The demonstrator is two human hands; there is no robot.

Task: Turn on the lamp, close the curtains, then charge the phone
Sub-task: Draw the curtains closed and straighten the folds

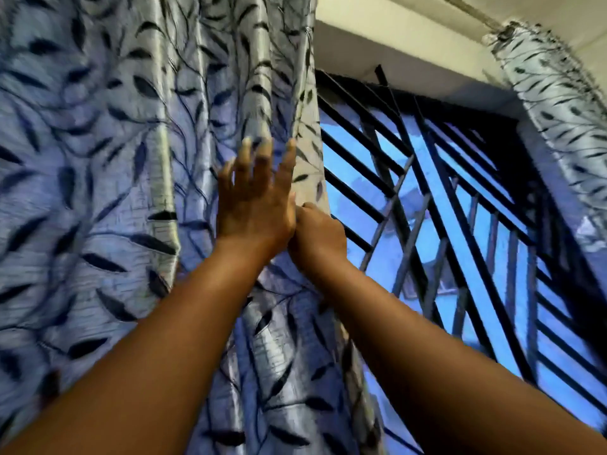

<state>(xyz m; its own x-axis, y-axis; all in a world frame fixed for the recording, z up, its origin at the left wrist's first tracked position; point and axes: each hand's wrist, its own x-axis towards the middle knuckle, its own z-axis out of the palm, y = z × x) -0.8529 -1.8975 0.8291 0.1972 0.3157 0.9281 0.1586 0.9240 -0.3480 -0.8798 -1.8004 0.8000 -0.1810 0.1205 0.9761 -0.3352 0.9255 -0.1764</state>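
We look up at a pale wall and ceiling (410,24) above a window, the whole view tilted and a little blurred. The left curtain (98,192) fills the left half: shiny light-blue fabric printed with dark leaves on thin stems, hanging in deep vertical folds. Our left hand (254,205) lies against its inner edge with the fingers (262,159) straight and slightly spread, pressing flat on the cloth. Just beside it, touching at the wrist, our right hand (317,234) pinches the curtain's free edge, its fingers curled round the hem. To the right the window (466,244) is uncovered, glowing blue behind a black metal grille (427,178) of crossing diagonal and straight bars. Further right, the second curtain (558,110) of the same fabric hangs bunched at the end of a curtain rod (473,9).
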